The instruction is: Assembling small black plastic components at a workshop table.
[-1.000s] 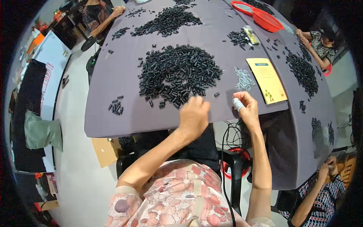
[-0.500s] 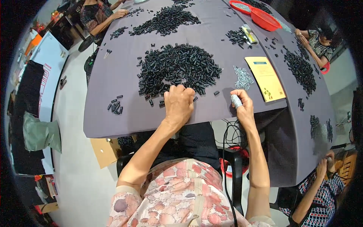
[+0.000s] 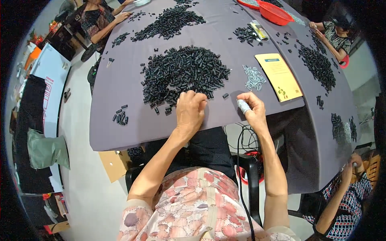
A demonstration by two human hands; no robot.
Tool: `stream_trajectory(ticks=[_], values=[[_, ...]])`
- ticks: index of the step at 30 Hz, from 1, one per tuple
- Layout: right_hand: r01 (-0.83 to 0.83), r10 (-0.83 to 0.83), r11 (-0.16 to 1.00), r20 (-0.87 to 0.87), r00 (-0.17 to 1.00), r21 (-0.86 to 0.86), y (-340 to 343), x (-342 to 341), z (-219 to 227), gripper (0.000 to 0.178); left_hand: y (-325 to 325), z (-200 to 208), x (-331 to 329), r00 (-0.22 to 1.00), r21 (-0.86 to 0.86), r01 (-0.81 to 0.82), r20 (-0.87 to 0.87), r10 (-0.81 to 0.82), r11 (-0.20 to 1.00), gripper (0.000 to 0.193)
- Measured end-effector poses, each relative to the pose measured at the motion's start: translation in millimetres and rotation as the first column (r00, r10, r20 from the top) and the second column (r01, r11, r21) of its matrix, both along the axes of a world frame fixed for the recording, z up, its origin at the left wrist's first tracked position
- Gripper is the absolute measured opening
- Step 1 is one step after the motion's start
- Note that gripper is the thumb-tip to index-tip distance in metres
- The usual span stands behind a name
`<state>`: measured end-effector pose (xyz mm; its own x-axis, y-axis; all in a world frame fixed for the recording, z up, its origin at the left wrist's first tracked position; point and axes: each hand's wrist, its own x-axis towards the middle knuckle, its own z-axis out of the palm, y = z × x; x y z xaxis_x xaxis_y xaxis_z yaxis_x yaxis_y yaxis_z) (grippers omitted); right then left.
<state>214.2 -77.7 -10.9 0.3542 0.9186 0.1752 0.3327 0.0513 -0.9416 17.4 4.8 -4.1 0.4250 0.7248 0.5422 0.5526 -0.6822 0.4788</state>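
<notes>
My left hand [image 3: 190, 111] is closed, fingers curled under, at the near edge of a big pile of small black cylindrical pieces [image 3: 183, 70]. Whatever its fingertips hold is hidden. To its right, my right hand [image 3: 255, 111] has thumb and forefinger brought together above the table's near edge. Grey-white wrapping covers the right thumb, and anything pinched there is too small to make out. Just beyond that hand lies a small heap of silvery screw-like pieces [image 3: 254, 78]. A single black cylinder [image 3: 225, 95] sits between the hands.
A grey cloth covers the table [image 3: 120, 88]. A yellow booklet [image 3: 278, 77] lies right of the silvery heap. Several black pieces [image 3: 120, 116] form a small group at left. Farther off are another black pile [image 3: 169, 23] and a red basin [image 3: 274, 14]. Other people work around the table.
My right hand has shifted slightly left, toward my left hand, its thumb turned more sideways. My left hand stays closed by the pile. The whole view has moved a little.
</notes>
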Motion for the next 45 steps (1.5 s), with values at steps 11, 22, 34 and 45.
stream_trajectory(ticks=[11, 22, 34, 45], values=[[0.066, -0.062, 0.997, -0.071, 0.996, 0.050, 2.2, -1.8, -7.6, 0.014, 4.7, 0.3, 27.0, 0.970, 0.126, 0.013, -0.241, 0.018, 0.992, 0.013], [0.029, -0.025, 0.997, -0.062, 0.998, 0.070, -2.1, -4.1, -2.7, 0.018, -5.2, 3.1, 64.3, 0.950, 0.122, 0.085, -0.309, -0.044, 0.989, 0.011], [0.165, -0.127, 0.978, -0.271, 0.954, 0.124, -10.9, 6.4, 0.6, 0.014, -34.1, 8.7, 35.2, 0.769, -0.567, 0.481, 0.639, -0.011, 0.669, 0.017], [0.205, -0.147, 0.969, -0.350, 0.925, 0.136, -40.3, 23.1, -3.5, 0.013, 4.1, -2.7, 39.2, 0.868, -0.323, 0.371, 0.455, -0.201, 0.871, 0.014]])
